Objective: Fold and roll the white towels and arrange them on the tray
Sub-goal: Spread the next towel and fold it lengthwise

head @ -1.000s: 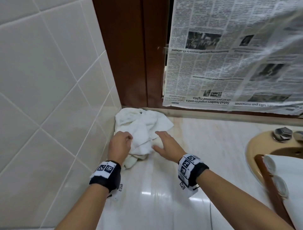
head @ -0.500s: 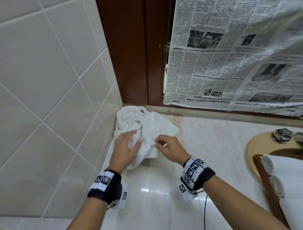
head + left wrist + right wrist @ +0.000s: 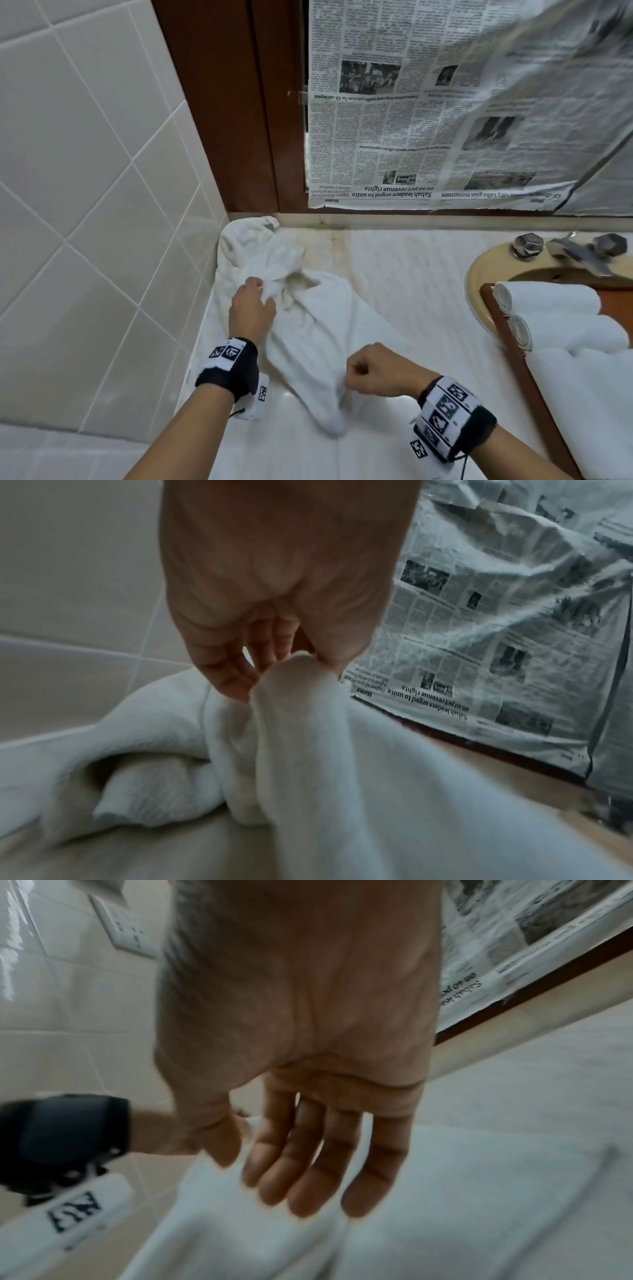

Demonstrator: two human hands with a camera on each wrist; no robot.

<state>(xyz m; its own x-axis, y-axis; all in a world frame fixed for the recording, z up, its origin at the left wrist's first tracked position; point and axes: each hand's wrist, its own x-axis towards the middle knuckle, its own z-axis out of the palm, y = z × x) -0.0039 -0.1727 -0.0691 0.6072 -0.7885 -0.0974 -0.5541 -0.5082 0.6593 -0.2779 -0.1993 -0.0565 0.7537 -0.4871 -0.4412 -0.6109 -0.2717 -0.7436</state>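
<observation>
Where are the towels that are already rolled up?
In the head view the rolled towels lie at the right edge, on the brown tray by the sink, just below the tap.

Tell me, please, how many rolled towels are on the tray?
2 show plainly: one at the tray's far end, one just nearer. More white towelling lies nearer, cut off by the frame.

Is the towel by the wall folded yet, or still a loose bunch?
Still loose. The towel lies rumpled and twisted on the counter, pinched by the left hand and right hand.
</observation>
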